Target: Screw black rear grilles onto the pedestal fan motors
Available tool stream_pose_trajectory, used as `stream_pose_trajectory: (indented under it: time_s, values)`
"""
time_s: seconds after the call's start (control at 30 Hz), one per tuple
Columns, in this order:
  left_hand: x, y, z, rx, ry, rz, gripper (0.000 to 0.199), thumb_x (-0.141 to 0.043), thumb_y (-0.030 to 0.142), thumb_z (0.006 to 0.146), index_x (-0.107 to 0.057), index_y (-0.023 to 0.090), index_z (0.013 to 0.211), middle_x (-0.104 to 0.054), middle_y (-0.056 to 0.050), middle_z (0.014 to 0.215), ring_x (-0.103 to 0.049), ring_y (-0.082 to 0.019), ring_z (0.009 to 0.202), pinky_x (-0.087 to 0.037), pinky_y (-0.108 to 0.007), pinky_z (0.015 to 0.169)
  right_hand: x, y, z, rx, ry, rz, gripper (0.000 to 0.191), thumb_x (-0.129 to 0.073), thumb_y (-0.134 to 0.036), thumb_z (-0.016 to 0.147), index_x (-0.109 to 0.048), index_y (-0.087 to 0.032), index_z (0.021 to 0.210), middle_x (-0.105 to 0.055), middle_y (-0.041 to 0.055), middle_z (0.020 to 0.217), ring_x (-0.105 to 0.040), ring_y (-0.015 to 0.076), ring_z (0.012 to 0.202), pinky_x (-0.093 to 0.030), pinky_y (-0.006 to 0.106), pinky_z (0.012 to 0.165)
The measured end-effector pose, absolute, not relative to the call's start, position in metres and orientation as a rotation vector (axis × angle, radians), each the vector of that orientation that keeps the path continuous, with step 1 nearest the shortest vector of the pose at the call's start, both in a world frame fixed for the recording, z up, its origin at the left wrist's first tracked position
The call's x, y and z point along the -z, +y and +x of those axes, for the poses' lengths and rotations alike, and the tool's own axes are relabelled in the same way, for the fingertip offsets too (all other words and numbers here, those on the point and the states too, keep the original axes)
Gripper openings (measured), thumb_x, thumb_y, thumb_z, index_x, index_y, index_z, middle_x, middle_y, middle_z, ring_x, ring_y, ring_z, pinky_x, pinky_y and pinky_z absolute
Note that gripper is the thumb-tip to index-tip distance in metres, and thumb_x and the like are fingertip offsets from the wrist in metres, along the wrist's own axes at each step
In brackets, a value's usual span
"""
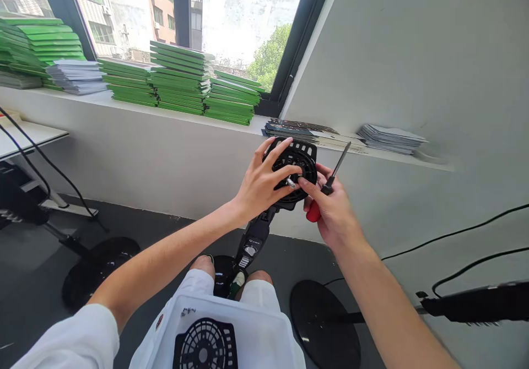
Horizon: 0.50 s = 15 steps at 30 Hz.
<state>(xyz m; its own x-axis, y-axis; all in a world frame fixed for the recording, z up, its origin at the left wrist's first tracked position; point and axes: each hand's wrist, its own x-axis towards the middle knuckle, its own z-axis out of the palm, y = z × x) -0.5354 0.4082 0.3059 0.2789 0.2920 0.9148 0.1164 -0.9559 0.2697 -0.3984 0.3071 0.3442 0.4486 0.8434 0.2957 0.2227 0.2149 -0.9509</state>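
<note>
A black fan head (308, 162) with a slotted housing tops a black stand (253, 241) in front of the wall. My left hand (266, 180) lies over its face with the fingers spread and bent, touching the housing near a small silvery shaft (290, 183) at the centre. At the right rim, my right hand (335, 206) holds a screwdriver (339, 162) with a red and black handle, its metal tip pointing up. That hand's thumb and index finger reach to the middle of the fan head; whatever lies between them is too small to make out.
On my lap rests a white tray (270, 325) holding a black slotted grille (204, 344). Round black stand bases (324, 325) stand on the floor at both sides. Green-edged stacks (177, 80) line the windowsill. Black cables hang at right and left.
</note>
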Motion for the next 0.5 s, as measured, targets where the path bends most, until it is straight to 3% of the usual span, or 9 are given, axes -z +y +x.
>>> stream_pose_trajectory:
  time_s: [0.17,0.27,0.3,0.37,0.43,0.5]
  values:
    - [-0.304,0.400,-0.533,-1.813,0.472,2.377,0.018,-0.063,0.040,0.102,-0.074,0.029,0.112,-0.048,-0.007,0.165,-0.026,-0.033,0.161,-0.043,-0.057,0.122,-0.337,0.296,-0.396,-0.470,-1.119,-1.424,0.084,-0.077,-0.083,0.072,-0.057,-0.025,0.130,-0.065,0.0082,0.130,-0.045,0.0074,0.051,-0.038,0.026,0.039]
    - [-0.304,0.395,-0.532,-1.831,0.566,2.426,0.019,-0.059,0.037,0.104,-0.073,0.028,0.113,-0.048,-0.008,0.165,-0.024,-0.031,0.162,-0.045,-0.054,0.122,-0.344,0.271,-0.396,-0.271,-1.134,-1.514,0.073,-0.067,-0.088,0.081,-0.060,-0.026,0.119,-0.066,0.0065,0.131,-0.044,0.0076,0.052,-0.038,0.026,0.043]
    - [-0.304,0.394,-0.532,-1.830,0.589,2.451,0.019,-0.059,0.036,0.105,-0.073,0.027,0.113,-0.048,-0.008,0.166,-0.023,-0.031,0.162,-0.046,-0.053,0.121,-0.348,0.261,-0.395,-0.215,-1.145,-1.549,0.068,-0.068,-0.087,0.082,-0.060,-0.026,0.112,-0.069,0.0049,0.125,-0.045,0.0084,0.053,-0.040,0.026,0.045]
    - [-0.304,0.393,-0.531,-1.824,0.610,2.488,0.019,-0.059,0.037,0.105,-0.073,0.027,0.112,-0.047,-0.008,0.166,-0.023,-0.031,0.162,-0.046,-0.051,0.121,-0.356,0.241,-0.391,-0.194,-1.193,-1.645,0.062,-0.068,-0.086,0.084,-0.057,-0.025,0.093,-0.070,0.0008,0.084,-0.045,0.0116,0.050,-0.038,0.028,0.048]
    - [-0.304,0.394,-0.531,-1.827,0.607,2.490,0.019,-0.059,0.036,0.105,-0.074,0.028,0.112,-0.047,-0.008,0.166,-0.023,-0.031,0.162,-0.046,-0.051,0.122,-0.360,0.226,-0.383,-0.294,-1.269,-1.805,0.067,-0.057,-0.089,0.089,-0.050,-0.024,0.072,-0.050,-0.0024,0.050,-0.043,0.0145,0.044,-0.035,0.030,0.048]
    - [-0.304,0.394,-0.531,-1.831,0.585,2.473,0.018,-0.060,0.035,0.104,-0.075,0.029,0.112,-0.046,-0.007,0.166,-0.023,-0.031,0.162,-0.045,-0.052,0.122,-0.357,0.220,-0.373,-0.444,-1.330,-1.982,0.071,-0.053,-0.091,0.087,-0.043,-0.024,0.064,-0.038,-0.0040,0.044,-0.044,0.0160,0.040,-0.035,0.031,0.048]
